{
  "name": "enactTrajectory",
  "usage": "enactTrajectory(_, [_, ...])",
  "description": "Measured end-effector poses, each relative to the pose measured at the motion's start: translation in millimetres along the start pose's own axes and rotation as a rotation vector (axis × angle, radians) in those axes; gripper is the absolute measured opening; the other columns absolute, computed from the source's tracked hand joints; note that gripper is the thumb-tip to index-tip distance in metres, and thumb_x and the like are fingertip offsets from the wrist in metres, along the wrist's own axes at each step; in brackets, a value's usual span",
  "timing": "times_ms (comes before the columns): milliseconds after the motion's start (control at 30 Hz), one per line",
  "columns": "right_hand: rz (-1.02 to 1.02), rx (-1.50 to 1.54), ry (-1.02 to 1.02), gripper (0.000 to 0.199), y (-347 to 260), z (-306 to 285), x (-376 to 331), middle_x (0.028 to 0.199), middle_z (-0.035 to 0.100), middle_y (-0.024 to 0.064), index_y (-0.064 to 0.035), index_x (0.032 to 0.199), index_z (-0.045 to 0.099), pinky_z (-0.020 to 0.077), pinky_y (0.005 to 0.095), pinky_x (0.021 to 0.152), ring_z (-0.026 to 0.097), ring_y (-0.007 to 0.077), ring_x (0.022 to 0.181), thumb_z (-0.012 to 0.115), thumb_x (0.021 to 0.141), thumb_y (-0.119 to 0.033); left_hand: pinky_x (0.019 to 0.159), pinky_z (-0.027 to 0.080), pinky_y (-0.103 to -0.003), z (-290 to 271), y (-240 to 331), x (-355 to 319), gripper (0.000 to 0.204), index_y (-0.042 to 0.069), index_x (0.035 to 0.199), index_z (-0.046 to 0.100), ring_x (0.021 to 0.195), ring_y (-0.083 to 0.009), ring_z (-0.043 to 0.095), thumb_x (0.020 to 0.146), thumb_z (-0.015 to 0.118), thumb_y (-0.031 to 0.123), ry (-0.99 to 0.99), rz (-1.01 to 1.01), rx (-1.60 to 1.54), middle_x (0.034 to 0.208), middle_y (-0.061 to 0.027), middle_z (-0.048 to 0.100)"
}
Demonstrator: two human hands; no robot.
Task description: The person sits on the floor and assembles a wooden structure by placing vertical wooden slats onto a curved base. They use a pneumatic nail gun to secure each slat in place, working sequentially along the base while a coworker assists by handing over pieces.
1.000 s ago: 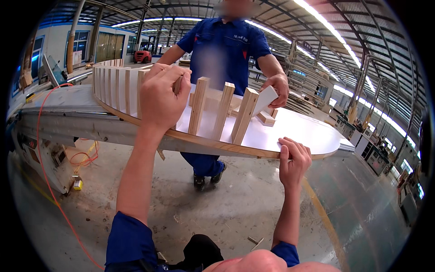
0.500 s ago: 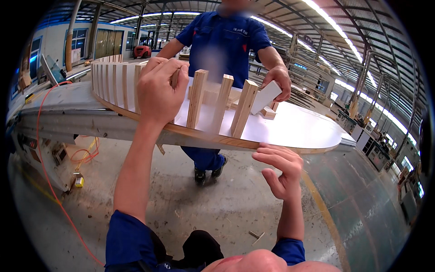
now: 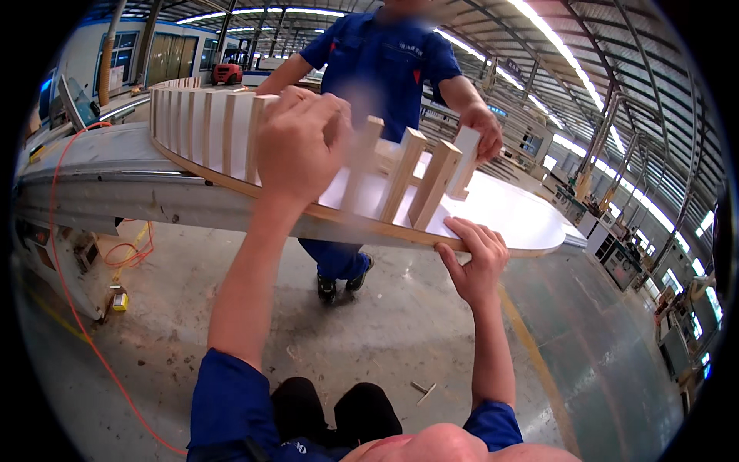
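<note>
Plywood slats (image 3: 400,177) stand along the curved edge of a white panel (image 3: 504,208) on the bench (image 3: 92,162); its rounded end extends rightward past them. Left hand (image 3: 302,146) curls among the slats; whether its fingers grip one, I cannot tell. Right hand (image 3: 479,254) clamps the panel's rim. Co-worker's hand (image 3: 483,131) holds a white-faced piece (image 3: 465,146); small pale lettering marks the blue shirt (image 3: 377,65).

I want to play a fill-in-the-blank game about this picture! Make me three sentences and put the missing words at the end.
1. The wearer's ____ hand touches the board to the right of the posts.
2. The co-worker's shirt is the colour ____.
3. The forklift in the background is the colour ____.

Missing words: right; blue; red.
</note>
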State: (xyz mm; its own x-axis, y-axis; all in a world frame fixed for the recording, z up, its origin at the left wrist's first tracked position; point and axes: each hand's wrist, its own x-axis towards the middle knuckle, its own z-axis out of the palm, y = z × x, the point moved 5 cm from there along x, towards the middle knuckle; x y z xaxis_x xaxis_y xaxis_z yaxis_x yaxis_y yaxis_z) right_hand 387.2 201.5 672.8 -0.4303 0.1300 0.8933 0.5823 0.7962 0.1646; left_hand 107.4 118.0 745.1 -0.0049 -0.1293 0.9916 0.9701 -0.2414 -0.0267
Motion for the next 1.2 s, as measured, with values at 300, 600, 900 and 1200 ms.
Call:
enactTrajectory(300, [-0.259, 1.713, -0.531, 0.048, -92, -117, 37, 0.093, 0.071, 0.0158, 0.0056, 0.114, 0.063, 0.0493, 0.0306, 0.06, 0.067, 0.0213, 0.072, 0.051, 0.104, -0.04, 0.082, 0.052, -0.041, -1, -3, -3, 0.007, 0.015, 0.077, 0.068, 0.085, -0.0228, 0.066, 0.084, 0.07, 0.015, 0.098, 0.05, -0.025, 0.075, -0.0015, 0.066])
enactTrajectory(600, [0.192, 0.17, 0.024, 0.022, -49, -61, 12, 0.081, 0.073, 0.0101, -0.0002, 0.093, 0.075, 0.0515, 0.0328, 0.072, 0.067, 0.0205, 0.074, 0.063, 0.094, -0.019, 0.081, 0.052, -0.04, -5, -8, -2, 0.007, 0.011, 0.087, 0.074, 0.091, -0.0227, 0.066, 0.09, 0.07, 0.016, 0.02, 0.018, -0.029, 0.083, -0.0031, 0.073])
enactTrajectory(900, [0.203, -0.016, 0.055, 0.023, -3, -6, -19, 0.108, 0.075, 0.0123, -0.0044, 0.111, 0.074, 0.0435, 0.038, 0.101, 0.068, 0.0276, 0.099, 0.065, 0.095, -0.018, 0.087, 0.05, -0.041, 2, -5, -4, 0.004, 0.013, 0.081, 0.068, 0.085, -0.0226, 0.065, 0.084, 0.069, 0.015, 0.031, 0.022, -0.044, 0.078, -0.0024, 0.07])
enactTrajectory(1200, [0.065, -0.014, 0.08, 0.029, 8, -10, -28, 0.116, 0.074, 0.0106, -0.0071, 0.118, 0.073, 0.0462, 0.0402, 0.101, 0.068, 0.0283, 0.106, 0.072, 0.09, -0.014, 0.08, 0.054, -0.037, 4, -14, -10, 0.019, 0.015, 0.107, 0.078, 0.09, -0.0239, 0.069, 0.1, 0.066, 0.027, -0.05, 0.017, 0.038, 0.095, -0.0078, 0.073])
